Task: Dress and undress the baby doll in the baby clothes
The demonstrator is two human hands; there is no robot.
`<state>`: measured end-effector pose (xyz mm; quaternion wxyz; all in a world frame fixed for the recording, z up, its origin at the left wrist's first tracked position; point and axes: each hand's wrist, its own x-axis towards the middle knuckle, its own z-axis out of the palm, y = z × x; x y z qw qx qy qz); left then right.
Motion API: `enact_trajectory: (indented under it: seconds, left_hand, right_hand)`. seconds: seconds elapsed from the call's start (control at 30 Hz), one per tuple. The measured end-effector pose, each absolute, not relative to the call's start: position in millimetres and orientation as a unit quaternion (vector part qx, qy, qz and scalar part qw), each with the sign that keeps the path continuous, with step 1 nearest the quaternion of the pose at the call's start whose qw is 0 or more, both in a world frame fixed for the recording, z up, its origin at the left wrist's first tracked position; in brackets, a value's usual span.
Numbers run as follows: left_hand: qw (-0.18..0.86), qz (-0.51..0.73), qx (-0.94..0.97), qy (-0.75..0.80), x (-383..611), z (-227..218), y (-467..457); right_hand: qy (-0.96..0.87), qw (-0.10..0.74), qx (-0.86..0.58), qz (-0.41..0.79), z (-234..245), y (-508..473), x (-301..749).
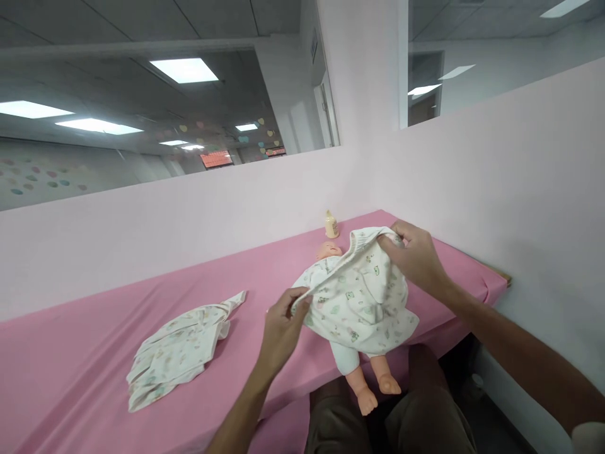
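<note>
A pink-covered table (94,353) ran along the pale wall. A folded garment (177,353) lay left. The left hand (282,328) and right hand (416,255) pinched the printed trousers' (359,296) waistband, stretched over the doll (352,340); dressing seemed midway, needing a pull toward its waist.

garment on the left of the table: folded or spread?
Loosely folded. The garment lies bunched in layers on the pink table, untouched by either hand; layered edges show along its lower left.

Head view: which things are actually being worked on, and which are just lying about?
In hand:
- doll
- patterned garment, stretched between left hand and right hand

Lying about:
- folded cloth
- small bottle
- pink table cover
</note>
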<state>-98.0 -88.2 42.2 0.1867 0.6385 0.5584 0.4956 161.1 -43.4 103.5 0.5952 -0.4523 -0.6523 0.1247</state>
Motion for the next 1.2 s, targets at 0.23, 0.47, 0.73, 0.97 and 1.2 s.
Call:
enact_trajectory:
  seconds: [0.23,0.47,0.73,0.97,1.2]
  left_hand:
    - [0.238,0.546,0.669,0.444,-113.7,131.0,-72.6]
    - [0.325,0.556,0.678,0.353,-115.1,190.4,-53.0]
    - [0.369,0.253,0.817,0.363,-69.4,210.6,-66.2]
    - [0.300,0.187,0.875,0.332,-61.2,206.1,-73.1]
    - [0.237,0.179,0.897,0.328,-60.7,199.6,-65.4]
  right_hand:
    - [-0.581,0.636,-0.385,0.331,123.3,-45.6,196.5]
    - [-0.614,0.612,-0.353,0.351,132.4,-53.2,217.8]
    - [-0.811,0.454,-0.261,0.260,142.4,-82.0,173.1]
    - [-0.825,0.354,-0.195,0.396,130.9,-79.8,153.0]
    - [-0.709,0.310,-0.179,0.608,121.2,-77.2,158.7]
